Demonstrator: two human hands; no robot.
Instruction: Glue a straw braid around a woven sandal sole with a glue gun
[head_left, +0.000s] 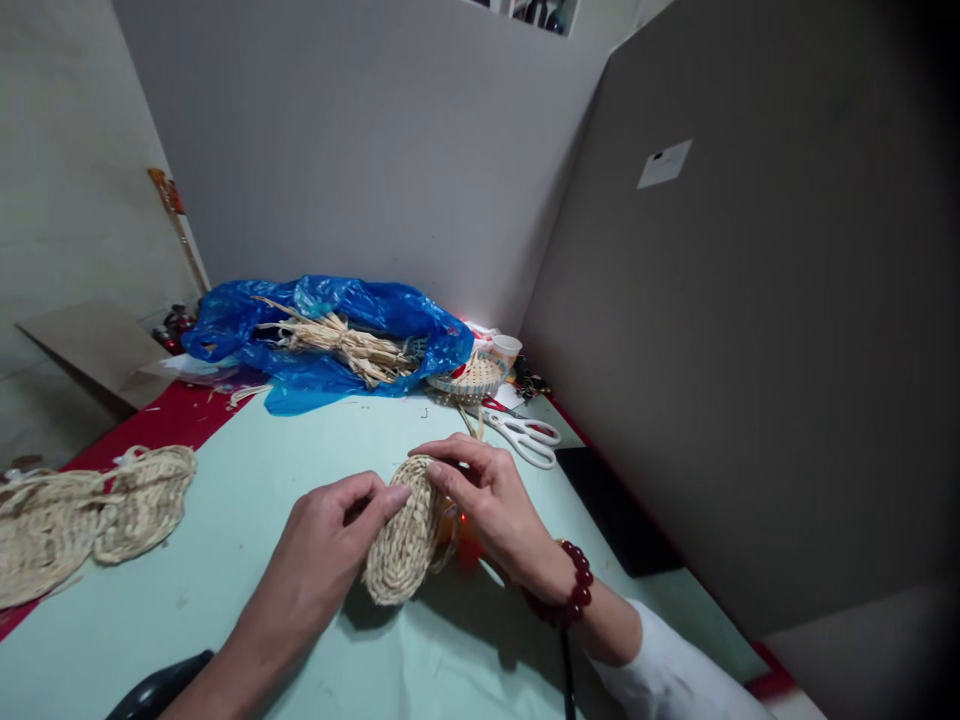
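Note:
My two hands hold a small oval braided-straw piece point(405, 540) tilted on edge above the pale green table point(225, 590). My left hand point(330, 550) grips its left side, thumb pressed on the weave. My right hand point(491, 505), with a dark red bead bracelet at the wrist, pinches the top edge from the right. An orange object with a red glow point(459, 528) shows behind the piece, mostly hidden.
White-handled scissors point(529, 437) lie beyond my right hand. A small woven basket point(469, 378), a blue plastic bag point(315, 335) with straw bundles, and a cup sit at the back. Braided straw pieces point(90, 515) lie at the left. Grey partitions stand behind and right.

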